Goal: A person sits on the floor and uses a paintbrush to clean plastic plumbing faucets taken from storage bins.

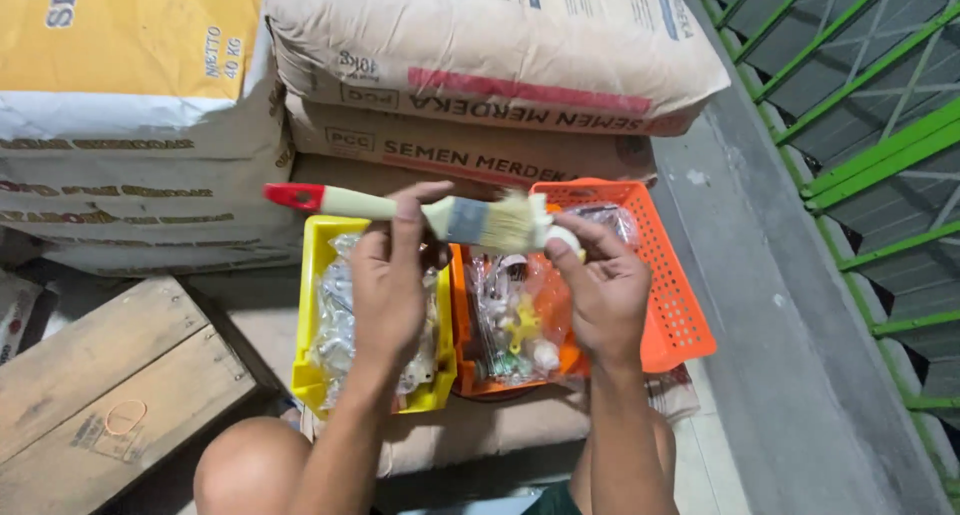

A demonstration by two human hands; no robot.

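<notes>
My left hand (390,280) grips a paintbrush (420,213) by its pale wooden handle, held level with the red tip pointing left and the light bristles to the right. My right hand (600,285) pinches a small white rounded part (565,237) against the bristle end. Both hands hover above two plastic bins. The yellow bin (312,305) under my left hand holds clear bags of small whitish parts. An orange bin (470,380) under my right hand holds bagged fittings, one of them yellow.
An orange mesh basket (675,305) sits right of the bins. Stacked paper sacks (480,55) fill the back. A wooden crate (100,375) with a rubber band on it lies at left. Grey concrete ledge (780,305) and green railing (880,165) run along the right. My knees show below.
</notes>
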